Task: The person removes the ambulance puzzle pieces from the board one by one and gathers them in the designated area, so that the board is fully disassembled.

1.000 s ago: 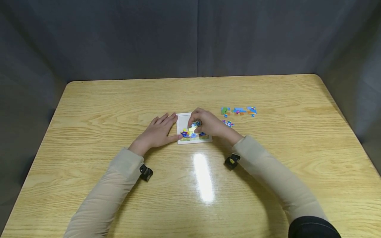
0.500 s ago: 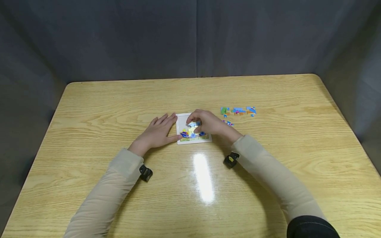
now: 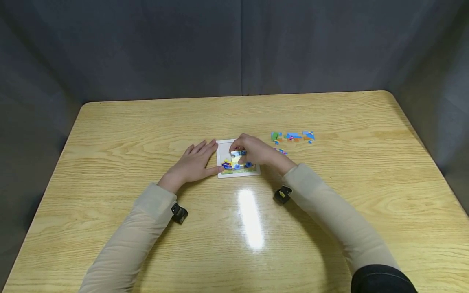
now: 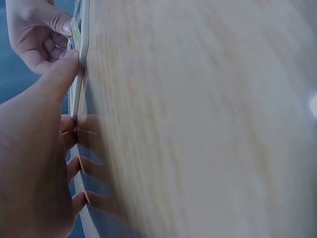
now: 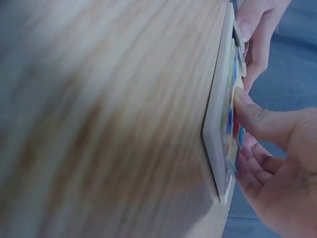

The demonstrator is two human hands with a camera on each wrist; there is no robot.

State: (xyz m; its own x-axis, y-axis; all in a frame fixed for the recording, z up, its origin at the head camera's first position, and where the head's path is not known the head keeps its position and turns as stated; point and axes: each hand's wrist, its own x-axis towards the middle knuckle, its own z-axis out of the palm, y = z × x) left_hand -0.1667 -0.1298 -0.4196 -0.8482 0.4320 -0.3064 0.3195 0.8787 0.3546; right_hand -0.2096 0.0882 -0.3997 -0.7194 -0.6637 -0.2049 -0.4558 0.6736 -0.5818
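Puzzle tray (image 3: 222,150): flat on the bench (image 3: 146,134), well in from its far edge.
Left hand (image 3: 191,165): straight, spread fingers, gripping nothing; thumb on the tray's left edge.
Right hand (image 3: 256,150): fingers curled, pinching a yellow piece (image 3: 235,158) within the tray's edges; cannot tell if seated.
Loose pieces (image 3: 294,135): off the tray's right edge, three lined up toward the bench's far edge.

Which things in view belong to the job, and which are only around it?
Likely the job:
white puzzle tray
jigsaw pieces in it
loose jigsaw pieces to its right

Only around it:
wood-grain table
dark curtain
black wrist cameras, worn
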